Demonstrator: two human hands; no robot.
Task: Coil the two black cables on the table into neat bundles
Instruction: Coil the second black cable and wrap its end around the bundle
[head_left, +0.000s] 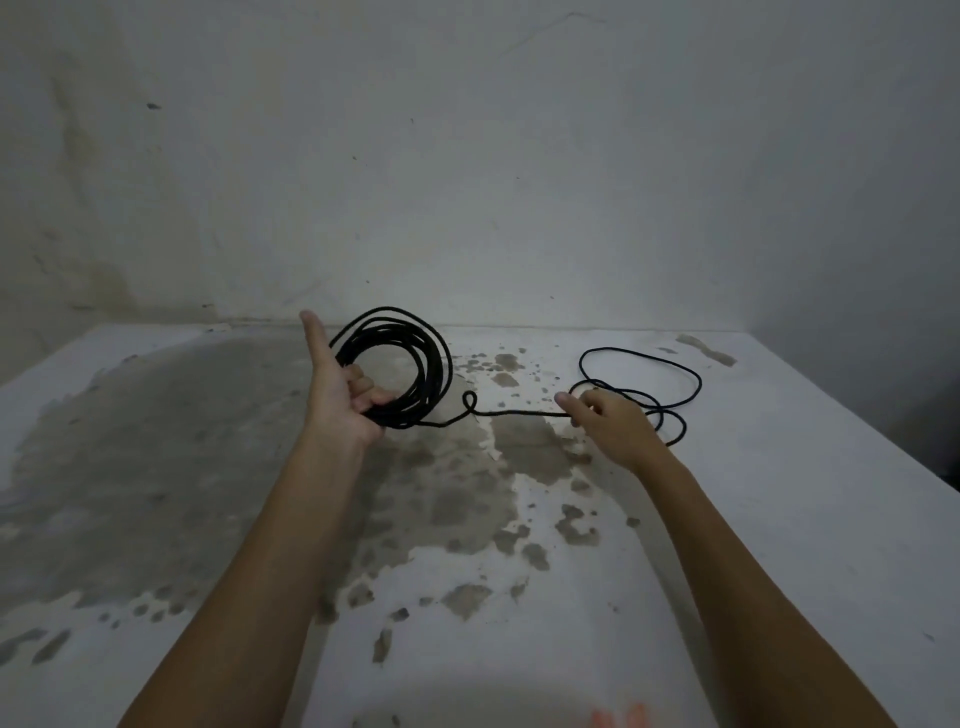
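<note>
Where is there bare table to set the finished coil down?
Free: the stained table left of the left hand and its cable coil, and the near stretch below both hands. Crowded: beyond the right hand, where loose cable loops lie.

White painted table surface (779, 519), large grey worn patches over its left side and middle, loose loops of thin black cable (647, 397) lying near the far right corner

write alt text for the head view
A left hand holds up a black cable coil; its tail runs over a stained white table to the right hand, which grips it beside loose loops lying there.
</note>
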